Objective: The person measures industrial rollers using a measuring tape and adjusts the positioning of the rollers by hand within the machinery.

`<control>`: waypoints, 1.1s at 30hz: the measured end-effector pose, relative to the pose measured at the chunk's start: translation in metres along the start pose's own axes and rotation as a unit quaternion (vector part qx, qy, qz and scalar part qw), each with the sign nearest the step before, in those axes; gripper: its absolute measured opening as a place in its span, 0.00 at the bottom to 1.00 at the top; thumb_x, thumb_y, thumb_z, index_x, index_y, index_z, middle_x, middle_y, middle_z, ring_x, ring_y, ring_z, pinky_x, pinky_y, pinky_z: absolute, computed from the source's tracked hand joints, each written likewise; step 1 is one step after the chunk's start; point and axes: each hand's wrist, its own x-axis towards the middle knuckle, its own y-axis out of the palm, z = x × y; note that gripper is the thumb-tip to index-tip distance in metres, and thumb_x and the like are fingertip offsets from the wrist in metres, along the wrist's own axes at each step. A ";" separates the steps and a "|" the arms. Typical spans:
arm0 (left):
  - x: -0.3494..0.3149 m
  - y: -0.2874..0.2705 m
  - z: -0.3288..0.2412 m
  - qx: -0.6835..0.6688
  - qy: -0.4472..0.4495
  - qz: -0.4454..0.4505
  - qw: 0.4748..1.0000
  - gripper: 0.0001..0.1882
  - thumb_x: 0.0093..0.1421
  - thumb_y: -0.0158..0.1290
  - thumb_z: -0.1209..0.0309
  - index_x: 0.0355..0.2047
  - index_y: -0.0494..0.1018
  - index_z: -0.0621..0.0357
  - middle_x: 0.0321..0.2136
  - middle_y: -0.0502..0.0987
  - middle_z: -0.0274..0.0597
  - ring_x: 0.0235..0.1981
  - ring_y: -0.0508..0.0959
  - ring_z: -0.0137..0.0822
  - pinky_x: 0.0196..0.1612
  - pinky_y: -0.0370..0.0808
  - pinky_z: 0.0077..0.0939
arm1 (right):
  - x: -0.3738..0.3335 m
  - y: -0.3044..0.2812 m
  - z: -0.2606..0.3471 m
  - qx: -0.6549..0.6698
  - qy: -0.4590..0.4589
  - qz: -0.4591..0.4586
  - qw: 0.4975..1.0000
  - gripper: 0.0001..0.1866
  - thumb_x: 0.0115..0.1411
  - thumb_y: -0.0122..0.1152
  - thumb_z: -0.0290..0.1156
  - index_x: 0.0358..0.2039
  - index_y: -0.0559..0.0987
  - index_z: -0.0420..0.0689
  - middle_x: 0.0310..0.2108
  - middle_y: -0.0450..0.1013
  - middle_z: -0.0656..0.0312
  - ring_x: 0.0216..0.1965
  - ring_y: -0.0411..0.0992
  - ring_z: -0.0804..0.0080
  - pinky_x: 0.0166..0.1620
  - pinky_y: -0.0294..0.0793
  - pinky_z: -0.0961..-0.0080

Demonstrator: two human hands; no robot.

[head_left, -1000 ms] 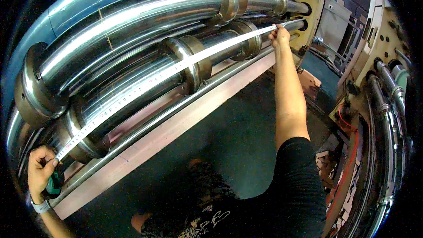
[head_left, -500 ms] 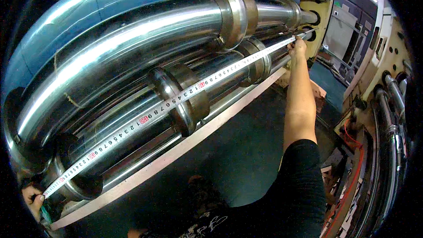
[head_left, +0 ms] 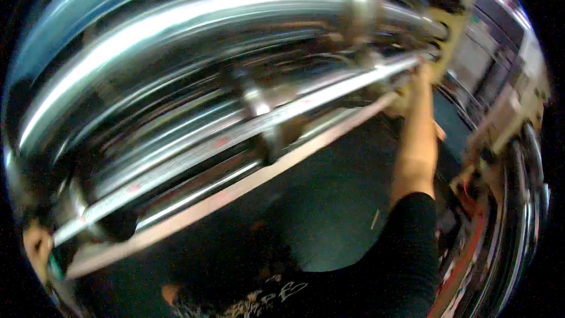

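A long white tape measure (head_left: 194, 154) with red marks is drawn taut along shiny metal rollers, its print smeared by motion. At the lower left my left hand (head_left: 37, 248) is closed on one end of it, beside a small green piece (head_left: 56, 265). My right arm reaches far out to the upper right, where my right hand (head_left: 422, 72) is closed at the other end; its fingers are blurred. The tape passes in front of a roller (head_left: 176, 141) with collars (head_left: 259, 103). A larger polished roller (head_left: 194, 9) lies behind.
A pale rail (head_left: 235, 191) runs below the rollers, above a dark floor (head_left: 329, 200). Beyond my right hand stands a yellowish machine frame (head_left: 450, 41). More metal rollers (head_left: 521, 224) and a red cable (head_left: 471, 241) are at the right. A blue surface (head_left: 53, 29) is behind.
The whole view has shifted and blurred, with the far roller ends now farther right. My left hand appears slightly higher. Both hands stay at the ends of the stretched tape.
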 end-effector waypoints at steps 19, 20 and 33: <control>0.068 0.010 -0.117 -0.243 0.058 0.201 0.947 0.10 0.52 0.50 0.72 0.18 0.68 0.67 0.27 0.72 0.45 0.31 0.70 0.35 0.36 0.66 0.27 | 0.047 -0.078 0.079 -0.136 0.036 -0.003 0.990 0.12 0.53 0.52 0.31 0.37 0.67 0.40 0.23 0.66 0.59 0.20 0.65 0.69 0.17 0.65 0.74; 0.072 0.014 -0.117 -0.247 0.060 0.201 0.946 0.10 0.52 0.50 0.72 0.18 0.67 0.67 0.27 0.72 0.45 0.30 0.70 0.35 0.35 0.66 0.27 | 0.050 -0.085 0.090 -0.134 0.034 -0.002 0.990 0.12 0.53 0.52 0.31 0.37 0.67 0.40 0.23 0.66 0.59 0.20 0.65 0.69 0.17 0.65 0.74; 0.063 0.012 -0.108 -0.292 -0.039 0.130 0.947 0.10 0.47 0.50 0.74 0.14 0.64 0.64 0.22 0.66 0.43 0.18 0.67 0.29 0.23 0.66 0.20 | -0.108 0.031 0.054 -0.039 0.063 -0.040 0.996 0.12 0.60 0.42 0.36 0.26 0.66 0.40 0.16 0.62 0.61 0.13 0.60 0.72 0.12 0.59 0.76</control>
